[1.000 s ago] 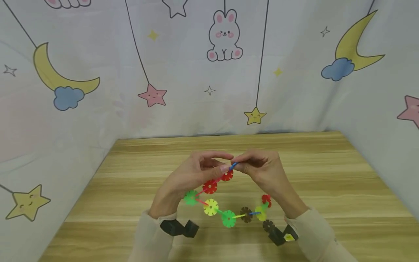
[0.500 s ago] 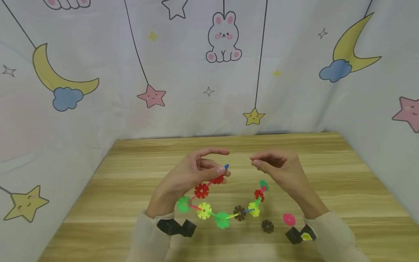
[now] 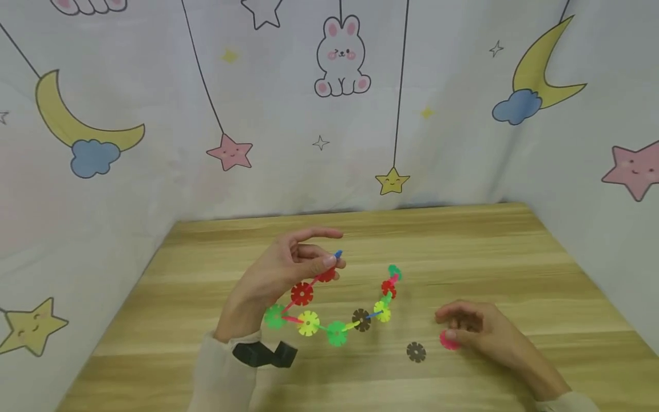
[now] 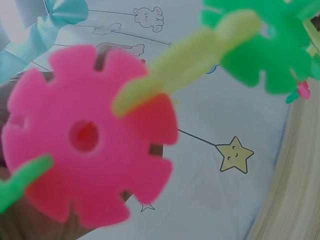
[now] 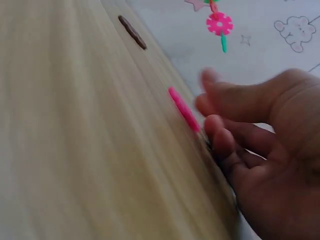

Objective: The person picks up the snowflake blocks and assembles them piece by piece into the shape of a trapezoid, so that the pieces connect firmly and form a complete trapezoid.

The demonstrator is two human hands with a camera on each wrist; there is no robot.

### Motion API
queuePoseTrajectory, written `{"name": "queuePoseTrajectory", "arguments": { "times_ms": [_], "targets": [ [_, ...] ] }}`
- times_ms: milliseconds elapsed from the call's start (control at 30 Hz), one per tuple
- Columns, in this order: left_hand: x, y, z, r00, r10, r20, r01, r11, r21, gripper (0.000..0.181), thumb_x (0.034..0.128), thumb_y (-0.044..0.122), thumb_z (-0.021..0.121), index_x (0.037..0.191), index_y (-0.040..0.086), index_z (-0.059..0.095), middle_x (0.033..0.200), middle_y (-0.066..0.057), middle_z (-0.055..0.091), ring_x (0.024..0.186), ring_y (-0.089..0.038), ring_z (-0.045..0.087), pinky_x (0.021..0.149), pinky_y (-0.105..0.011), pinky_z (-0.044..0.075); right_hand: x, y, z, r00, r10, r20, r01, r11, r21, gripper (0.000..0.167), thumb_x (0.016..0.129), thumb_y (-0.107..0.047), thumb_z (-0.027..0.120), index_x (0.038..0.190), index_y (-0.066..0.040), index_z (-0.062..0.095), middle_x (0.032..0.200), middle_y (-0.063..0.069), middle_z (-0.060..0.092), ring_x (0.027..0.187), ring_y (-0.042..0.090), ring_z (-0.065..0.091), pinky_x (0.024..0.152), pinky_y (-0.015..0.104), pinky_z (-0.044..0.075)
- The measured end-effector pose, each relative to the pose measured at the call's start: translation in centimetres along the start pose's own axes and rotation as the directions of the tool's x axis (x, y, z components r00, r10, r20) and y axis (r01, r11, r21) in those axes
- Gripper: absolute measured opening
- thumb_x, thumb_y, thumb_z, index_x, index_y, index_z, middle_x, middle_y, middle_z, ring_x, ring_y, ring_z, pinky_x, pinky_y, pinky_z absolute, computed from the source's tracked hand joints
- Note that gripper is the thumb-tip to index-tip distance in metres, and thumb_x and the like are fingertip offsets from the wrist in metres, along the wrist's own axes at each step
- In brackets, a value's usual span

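My left hand (image 3: 288,266) pinches one end of a chain of slotted plastic snowflake discs, by a red disc (image 3: 325,274) with a blue disc (image 3: 338,254) sticking up at the thumb. From there the chain sags in a loop through a light green disc (image 3: 337,333) to a teal disc (image 3: 394,272) at its free end. Close up in the left wrist view, a pink-looking disc (image 4: 50,110) covers much of that hand. My right hand (image 3: 486,332) is over a loose pink disc (image 3: 448,340) flat on the table, thumb and fingers loosely bent and apart.
A loose dark brown disc (image 3: 416,352) lies flat just left of the pink one. The wooden table (image 3: 206,240) ends at a white cartoon-printed curtain (image 3: 288,103) behind and at both sides. A black wrist camera (image 3: 265,353) sits on the left sleeve.
My right hand has let go of the blue disc at the chain's end and moved right and down to the pink disc. The left hand, still holding the chain, has shifted slightly left.
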State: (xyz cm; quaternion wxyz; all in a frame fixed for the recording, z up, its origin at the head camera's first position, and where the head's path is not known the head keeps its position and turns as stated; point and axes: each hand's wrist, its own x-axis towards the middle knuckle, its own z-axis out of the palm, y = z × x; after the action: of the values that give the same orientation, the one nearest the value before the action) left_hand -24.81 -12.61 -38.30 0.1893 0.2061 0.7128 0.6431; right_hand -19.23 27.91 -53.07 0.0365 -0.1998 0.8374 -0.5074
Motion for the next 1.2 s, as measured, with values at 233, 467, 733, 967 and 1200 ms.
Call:
{"name": "queuePoseTrajectory", "arguments": {
  "times_ms": [233,467,733,967,1200],
  "targets": [
    [0.0,0.2,-0.2,1.000,-0.007,-0.009,0.007,1.000,0.006,0.045,0.1021,0.013,0.074,0.146,0.015,0.064,0.104,-0.001,0.084,0.106,-0.022,0.081,0.095,-0.040,0.065,0.2,0.7,0.6,0.978,-0.200,0.063,0.208,0.961,-0.183,0.039,0.090,-0.014,0.086,0.127,-0.017,0.071,0.104,-0.006,0.075,0.087,0.003,0.065,0.074,0.021,0.056],
    [0.0,0.1,0.1,1.000,-0.018,-0.005,0.018,1.000,-0.009,0.043,0.1019,0.013,0.075,0.144,0.016,0.065,0.108,-0.007,0.084,0.107,-0.023,0.081,0.096,-0.040,0.065,0.4,-0.8,1.1,0.997,-0.078,-0.023,0.077,0.997,-0.032,0.033,0.090,-0.009,0.085,0.121,-0.009,0.072,0.087,0.001,0.075,0.072,0.007,0.072,0.065,0.026,0.061],
    [-0.2,-0.2,0.2,1.000,-0.015,0.011,0.015,0.999,-0.035,0.043,0.1018,0.013,0.075,0.144,0.014,0.066,0.109,-0.008,0.084,0.107,-0.024,0.081,0.095,-0.039,0.065,1.9,-5.9,0.8,0.991,-0.022,-0.134,0.027,0.999,0.035,0.017,0.097,-0.011,0.080,0.114,-0.008,0.082,0.084,0.006,0.082,0.062,0.021,0.073,0.051,0.033,0.057],
    [-0.3,0.0,0.2,1.000,-0.008,0.016,0.008,0.999,-0.032,0.041,0.1021,0.010,0.073,0.143,0.011,0.066,0.098,0.000,0.084,0.106,-0.019,0.081,0.098,-0.041,0.064,6.0,-12.1,1.8,0.992,-0.068,-0.110,0.078,0.993,0.092,0.015,0.099,-0.017,0.079,0.113,-0.014,0.083,0.076,0.002,0.077,0.057,0.022,0.069,0.055,0.033,0.058],
    [-0.3,-0.1,0.1,0.999,0.003,0.032,-0.002,0.999,-0.035,0.045,0.1011,0.013,0.076,0.144,0.012,0.065,0.100,-0.001,0.084,0.100,-0.020,0.082,0.095,-0.040,0.065,9.0,-16.2,3.9,0.983,-0.137,-0.121,0.159,0.968,0.196,0.013,0.100,-0.015,0.078,0.111,-0.010,0.082,0.074,0.003,0.074,0.056,0.025,0.065,0.049,0.034,0.055]
  ]
}}
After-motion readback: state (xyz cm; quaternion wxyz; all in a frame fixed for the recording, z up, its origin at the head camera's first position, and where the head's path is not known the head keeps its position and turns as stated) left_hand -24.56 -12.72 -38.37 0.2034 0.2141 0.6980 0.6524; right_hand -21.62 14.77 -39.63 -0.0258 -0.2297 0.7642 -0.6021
